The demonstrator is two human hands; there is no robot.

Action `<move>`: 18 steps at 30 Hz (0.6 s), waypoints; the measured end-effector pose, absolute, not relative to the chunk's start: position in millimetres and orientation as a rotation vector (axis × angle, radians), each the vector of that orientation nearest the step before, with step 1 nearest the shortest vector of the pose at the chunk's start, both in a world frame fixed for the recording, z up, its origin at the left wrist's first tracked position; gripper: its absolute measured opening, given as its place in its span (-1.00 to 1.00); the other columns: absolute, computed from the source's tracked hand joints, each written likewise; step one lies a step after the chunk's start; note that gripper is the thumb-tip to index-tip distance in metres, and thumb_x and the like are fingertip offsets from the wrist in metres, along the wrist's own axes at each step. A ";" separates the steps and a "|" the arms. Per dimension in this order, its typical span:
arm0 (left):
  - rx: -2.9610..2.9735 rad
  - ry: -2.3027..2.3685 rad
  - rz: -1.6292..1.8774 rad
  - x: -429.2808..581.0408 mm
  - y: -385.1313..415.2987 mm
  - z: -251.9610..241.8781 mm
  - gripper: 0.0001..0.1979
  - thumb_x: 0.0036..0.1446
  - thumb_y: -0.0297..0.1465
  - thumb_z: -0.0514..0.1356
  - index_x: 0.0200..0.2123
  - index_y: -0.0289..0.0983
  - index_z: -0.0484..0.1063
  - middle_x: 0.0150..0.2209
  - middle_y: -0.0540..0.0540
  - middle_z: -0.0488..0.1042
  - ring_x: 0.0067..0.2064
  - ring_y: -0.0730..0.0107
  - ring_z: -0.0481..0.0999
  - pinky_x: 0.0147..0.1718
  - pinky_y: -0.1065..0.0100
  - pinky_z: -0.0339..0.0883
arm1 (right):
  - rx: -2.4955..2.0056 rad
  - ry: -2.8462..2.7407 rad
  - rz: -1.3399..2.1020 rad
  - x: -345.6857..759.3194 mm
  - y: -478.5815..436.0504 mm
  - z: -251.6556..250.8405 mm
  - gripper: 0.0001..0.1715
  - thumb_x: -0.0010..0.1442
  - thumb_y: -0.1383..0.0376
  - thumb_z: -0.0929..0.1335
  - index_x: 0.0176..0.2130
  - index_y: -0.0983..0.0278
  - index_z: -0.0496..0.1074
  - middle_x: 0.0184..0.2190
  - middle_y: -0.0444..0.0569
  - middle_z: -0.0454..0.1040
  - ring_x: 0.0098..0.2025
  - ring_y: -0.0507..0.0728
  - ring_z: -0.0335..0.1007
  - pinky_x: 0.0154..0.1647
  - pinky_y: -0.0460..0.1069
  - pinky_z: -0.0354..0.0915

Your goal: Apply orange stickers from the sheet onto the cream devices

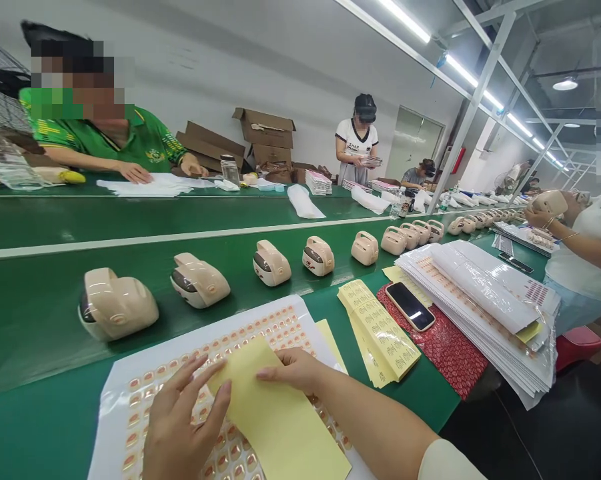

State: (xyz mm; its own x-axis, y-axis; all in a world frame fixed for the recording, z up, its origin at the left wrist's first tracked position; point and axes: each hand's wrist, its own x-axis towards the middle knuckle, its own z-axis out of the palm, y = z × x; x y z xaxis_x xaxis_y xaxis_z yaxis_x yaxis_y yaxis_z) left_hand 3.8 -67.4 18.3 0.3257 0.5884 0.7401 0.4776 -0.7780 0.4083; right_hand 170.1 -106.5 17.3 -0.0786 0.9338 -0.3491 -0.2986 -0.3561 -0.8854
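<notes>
Yellow sheet (285,420) (one) held over sticker sheet (250,327) (one), near foreground. At its 1 o'clock: right hand (295,370), by which it is grasped, thumb on top, presumably so the left edge is kept accessible. At 9 o'clock: left hand (187,417), fingers spread at that edge; whether anything is pinched cannot be told. Cream devices (271,265) lined up from 10 to 1 o'clock: five spaced singly, probably for easy pick-up, then four clustered; farther ones too small to count. At 2 o'clock: label sheets (380,333), overlapped, uncounted; one phone (410,307) rested on red bubble wrap (453,353), perhaps as padding.
</notes>
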 end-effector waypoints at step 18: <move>2.199 1.037 1.087 0.1 -66.9 5.1 -0.48 0.09 -0.06 0.07 0.03 -0.25 0.18 -0.16 -0.17 0.41 -0.12 0.13 0.43 -0.37 0.30 0.43 | -1.212 -0.843 1.602 170.0 -106.9 16.9 -0.41 -0.29 -0.03 0.52 -0.35 0.32 0.46 -0.41 -0.08 0.42 -0.42 0.08 0.34 -0.38 -0.06 0.23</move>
